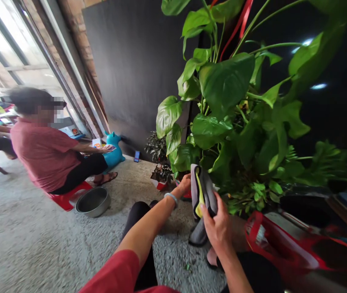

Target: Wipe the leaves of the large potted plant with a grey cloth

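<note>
A folded grey cloth with dark edging hangs from my right hand, its thumb and fingers closed on it. A strip of yellow shows among the cloth's folds, and its lower end droops towards the floor. To the left of the cloth, my left hand reaches to the foot of a large leafy plant. Its visible fingers are curled in; the fingertips and anything between them are hidden. A small dark-leaved plant in a red and white pot stands just beyond my left wrist.
Behind the plants stands a dark panel. At left, a person in a pink shirt sits on a red stool beside a grey basin and a blue animal toy. A red bag lies to my right.
</note>
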Demonstrator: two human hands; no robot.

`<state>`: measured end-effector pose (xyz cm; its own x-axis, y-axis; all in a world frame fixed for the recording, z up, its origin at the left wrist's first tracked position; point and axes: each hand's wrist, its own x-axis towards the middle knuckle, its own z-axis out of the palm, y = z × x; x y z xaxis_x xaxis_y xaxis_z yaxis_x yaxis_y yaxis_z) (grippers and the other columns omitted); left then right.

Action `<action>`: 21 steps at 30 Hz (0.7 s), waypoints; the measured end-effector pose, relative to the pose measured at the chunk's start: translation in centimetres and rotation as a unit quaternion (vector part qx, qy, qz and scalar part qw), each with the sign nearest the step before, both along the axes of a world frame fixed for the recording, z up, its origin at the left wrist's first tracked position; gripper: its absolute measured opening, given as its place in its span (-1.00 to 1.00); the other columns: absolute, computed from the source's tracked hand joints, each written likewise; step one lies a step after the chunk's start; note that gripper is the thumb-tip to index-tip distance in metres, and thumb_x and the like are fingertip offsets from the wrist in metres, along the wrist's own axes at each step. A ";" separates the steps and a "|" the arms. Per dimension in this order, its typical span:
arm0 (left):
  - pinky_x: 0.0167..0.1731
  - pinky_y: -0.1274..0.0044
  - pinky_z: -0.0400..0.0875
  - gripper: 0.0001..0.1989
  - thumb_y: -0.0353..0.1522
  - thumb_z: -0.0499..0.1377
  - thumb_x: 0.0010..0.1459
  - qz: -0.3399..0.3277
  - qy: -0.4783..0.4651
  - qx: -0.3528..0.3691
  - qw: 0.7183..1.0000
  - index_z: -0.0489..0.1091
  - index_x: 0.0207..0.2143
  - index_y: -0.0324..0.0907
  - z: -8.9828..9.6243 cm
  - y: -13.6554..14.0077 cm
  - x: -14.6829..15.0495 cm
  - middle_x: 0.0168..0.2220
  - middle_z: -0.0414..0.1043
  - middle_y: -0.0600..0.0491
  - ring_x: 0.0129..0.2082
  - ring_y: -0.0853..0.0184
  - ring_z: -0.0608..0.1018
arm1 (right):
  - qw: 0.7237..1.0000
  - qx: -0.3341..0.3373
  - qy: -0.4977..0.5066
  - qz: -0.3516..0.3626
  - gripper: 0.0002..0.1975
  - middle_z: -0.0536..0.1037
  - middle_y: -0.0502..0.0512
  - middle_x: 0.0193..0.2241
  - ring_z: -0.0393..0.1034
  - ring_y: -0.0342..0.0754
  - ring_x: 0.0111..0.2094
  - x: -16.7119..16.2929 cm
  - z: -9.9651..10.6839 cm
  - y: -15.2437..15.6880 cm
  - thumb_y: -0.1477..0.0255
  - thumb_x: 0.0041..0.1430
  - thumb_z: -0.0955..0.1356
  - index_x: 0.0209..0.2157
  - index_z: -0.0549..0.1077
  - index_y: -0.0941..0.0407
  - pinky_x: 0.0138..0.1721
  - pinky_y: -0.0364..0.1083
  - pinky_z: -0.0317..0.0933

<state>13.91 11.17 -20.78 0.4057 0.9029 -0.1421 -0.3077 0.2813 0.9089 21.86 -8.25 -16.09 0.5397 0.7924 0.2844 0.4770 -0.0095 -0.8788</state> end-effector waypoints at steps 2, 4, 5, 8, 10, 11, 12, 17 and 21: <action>-0.27 0.48 0.45 -0.63 -0.49 0.30 -0.06 0.015 0.023 0.006 1.000 0.58 -0.12 -0.28 -0.1 0.0 -1.3 -0.49 0.52 0.05 -0.40 0.29 0.55 | 0.999 -0.038 0.006 -0.019 -0.26 0.57 0.43 0.08 0.48 0.29 0.08 0.6 -1.4 1.9 0.00 0.01 0.31 0.12 0.46 0.18 0.09 0.19 0.32; -0.35 0.53 0.38 -0.44 -0.54 0.26 -0.10 0.023 0.044 0.007 0.999 0.53 0.04 -0.33 0.0 0.2 -2.9 -0.55 0.46 0.12 -0.50 0.37 0.47 | 0.995 -0.087 0.032 -0.035 -0.29 0.64 0.43 -0.11 0.54 0.33 -0.06 1.1 -3.1 2.5 -0.01 -0.07 0.31 0.00 0.51 0.18 -0.04 0.19 0.37; -0.37 0.55 0.35 -0.37 -0.55 0.24 -0.11 0.025 0.054 0.008 0.998 0.49 0.11 -0.35 0.2 0.4 -3.5 -0.57 0.44 0.15 -0.53 0.40 0.43 | 0.993 -0.101 0.043 -0.036 -0.31 0.66 0.40 -0.18 0.56 0.32 -0.12 1.1 -3.6 2.4 -0.02 -0.08 0.31 -0.04 0.52 0.17 -0.08 0.18 0.39; -0.42 0.55 0.32 -0.33 -0.54 0.18 -0.12 0.022 0.069 0.011 0.997 0.47 0.14 -0.37 0.9 0.6 -4.3 -0.56 0.46 0.13 -0.56 0.40 0.40 | 0.995 -0.088 0.052 -0.001 -0.31 0.66 0.33 -0.15 0.56 0.27 -0.09 0.1 -3.0 1.8 -0.03 -0.02 0.33 0.03 0.50 0.14 -0.04 0.13 0.38; -0.46 0.55 0.33 -0.42 -0.51 0.17 -0.12 0.019 0.070 0.005 0.997 0.53 0.04 -0.33 1.3 0.4 -4.0 -0.53 0.51 0.09 -0.57 0.38 0.42 | 0.998 -0.050 0.041 0.020 -0.29 0.61 0.35 0.01 0.51 0.25 0.04 -0.9 -1.0 2.4 0.01 0.04 0.32 0.14 0.44 0.14 0.08 0.14 0.33; -0.48 0.55 0.33 -0.47 -0.50 0.16 -0.12 0.016 0.065 0.003 0.998 0.55 -0.01 -0.30 1.4 0.2 -3.7 -0.51 0.53 0.07 -0.57 0.38 0.42 | 0.998 -0.035 0.035 0.025 -0.29 0.57 0.37 0.09 0.46 0.25 0.12 -1.2 0.1 3.0 0.05 0.06 0.32 0.18 0.40 0.14 0.15 0.16 0.28; -0.49 0.56 0.32 -0.50 -0.50 0.16 -0.12 0.014 0.057 0.001 0.998 0.56 -0.05 -0.27 1.5 0.0 -3.4 -0.51 0.53 0.07 -0.58 0.39 0.42 | 0.999 -0.028 0.030 0.025 -0.29 0.52 0.37 0.16 0.40 0.26 0.18 -1.4 1.0 3.6 0.09 0.06 0.32 0.20 0.38 0.14 0.20 0.17 0.23; -0.51 0.64 0.28 -0.39 -0.53 0.19 -0.15 0.025 0.033 -0.011 0.999 0.52 0.05 -0.24 1.4 -0.3 -3.3 -0.52 0.46 0.15 -0.58 0.47 0.41 | 0.990 -0.104 0.080 0.052 -0.55 0.68 0.21 -0.19 0.56 0.29 -0.10 -0.9 0.2 3.5 0.20 -0.11 0.41 -0.12 0.55 -0.01 0.00 0.19 0.39; -0.45 0.60 0.34 -0.27 -0.53 0.23 -0.12 0.033 0.038 -0.051 0.997 0.41 0.20 -0.27 0.2 -0.5 -3.9 -0.57 0.33 0.21 -0.56 0.44 0.45 | 0.977 -0.153 0.135 0.061 -0.58 0.70 0.10 -0.31 0.60 0.27 -0.21 -0.4 -3.5 -2.4 0.14 -0.20 0.43 -0.23 0.55 -0.04 -0.11 0.17 0.45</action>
